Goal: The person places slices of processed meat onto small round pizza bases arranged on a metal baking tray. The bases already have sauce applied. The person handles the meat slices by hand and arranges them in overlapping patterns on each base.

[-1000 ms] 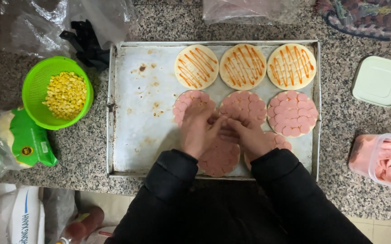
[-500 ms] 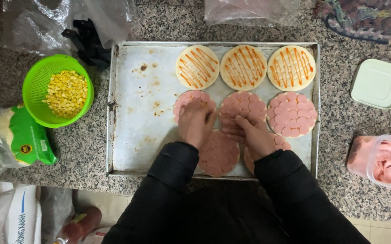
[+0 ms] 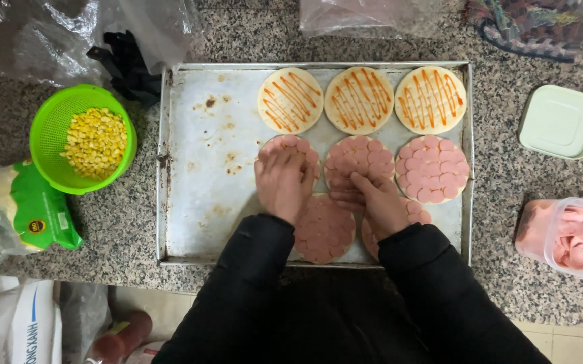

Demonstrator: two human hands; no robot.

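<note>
Hands at work over a metal tray (image 3: 190, 202) on a granite counter: the left hand (image 3: 281, 183) lies flat, fingers together, on a sausage-covered round (image 3: 290, 156); the right hand (image 3: 376, 201), fingers extended, touches the middle round (image 3: 361, 158). Corn colander (image 3: 79, 138) sits left.

left-touched round: small round flat dough base covered in overlapping pink sausage slices (image 3: 298, 152), lying flat in the middle row, left spot, mostly hidden under the palm.
right-touched round: matching round dough base tiled with pink sausage slices (image 3: 365, 156), flat, middle row centre, lower edge under fingertips.
near rounds: two more sausage-covered bases, one (image 3: 325, 230) in the front row between the wrists, one (image 3: 413, 210) partly hidden.
support: battered rectangular metal baking tray (image 3: 197, 195), all rounds lying on its right half.
</note>
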